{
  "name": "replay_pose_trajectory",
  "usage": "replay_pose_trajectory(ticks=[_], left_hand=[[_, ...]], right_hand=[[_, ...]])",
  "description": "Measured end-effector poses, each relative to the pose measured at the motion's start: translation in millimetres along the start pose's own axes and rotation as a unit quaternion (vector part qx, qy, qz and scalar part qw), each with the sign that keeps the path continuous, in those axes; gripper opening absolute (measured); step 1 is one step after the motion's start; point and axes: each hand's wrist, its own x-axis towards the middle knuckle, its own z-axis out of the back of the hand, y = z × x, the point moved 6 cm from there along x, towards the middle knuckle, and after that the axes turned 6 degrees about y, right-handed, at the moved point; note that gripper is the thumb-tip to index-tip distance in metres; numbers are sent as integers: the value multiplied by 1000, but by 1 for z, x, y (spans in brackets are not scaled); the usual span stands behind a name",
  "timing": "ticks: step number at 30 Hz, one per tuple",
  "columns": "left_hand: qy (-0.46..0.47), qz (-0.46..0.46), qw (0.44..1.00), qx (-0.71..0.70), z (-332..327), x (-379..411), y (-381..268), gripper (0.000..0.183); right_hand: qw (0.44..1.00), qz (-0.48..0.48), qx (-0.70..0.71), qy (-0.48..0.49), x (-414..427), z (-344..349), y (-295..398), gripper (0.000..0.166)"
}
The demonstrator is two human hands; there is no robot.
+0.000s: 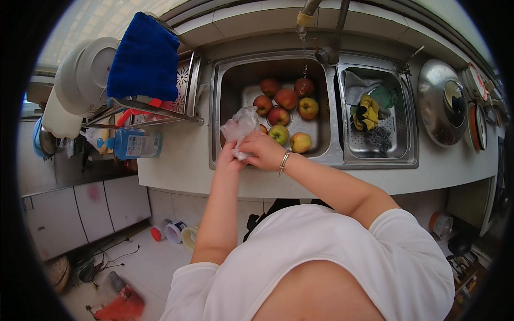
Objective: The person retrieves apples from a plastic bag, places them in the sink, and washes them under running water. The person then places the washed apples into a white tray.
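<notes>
Both hands meet over the near left corner of a stainless steel sink basin point(327, 138). Between them is a crumpled clear plastic bag point(240, 123). My left hand point(229, 157) grips its lower end, and my right hand point(263, 150) pinches it from the other side, a metal bracelet point(284, 162) on that wrist. Several red and yellow-green apples lie in the basin, among them a red apple point(278, 116), a green apple point(278, 134) and a yellowish apple point(300, 143). A thin stream of water falls from the faucet point(305, 20) onto an apple point(304, 87) at the back.
The smaller basin point(395, 150) at right holds cloths point(366, 112) and a dark scouring pad point(380, 138). A large metal lid point(443, 102) stands beyond it. At left are a dish rack point(156, 112) with plates point(96, 70), a blue towel point(143, 58) and a blue pump bottle point(136, 143).
</notes>
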Motion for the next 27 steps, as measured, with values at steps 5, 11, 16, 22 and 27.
replay_pose_trajectory(ticks=[5, 11, 16, 22, 27], left_hand=[[44, -44, 994, -90, -13, 6, -13, 35], [120, -65, 988, 67, -33, 2, -21, 42], [149, -105, 937, 299, -48, -11, -25, 32], [-30, -348, 667, 658, -78, -8, -24, 23], [-36, -390, 687, 612, -91, -70, -22, 37]], right_hand=[[958, -162, -153, -181, -14, 43, 0, 53], [732, -416, 530, -99, -29, 0, -57, 83], [882, -260, 375, -121, -12, 5, -73, 54], [881, -227, 390, -140, -16, 31, -81, 26], [899, -218, 367, -100, -10, 54, -118, 21]])
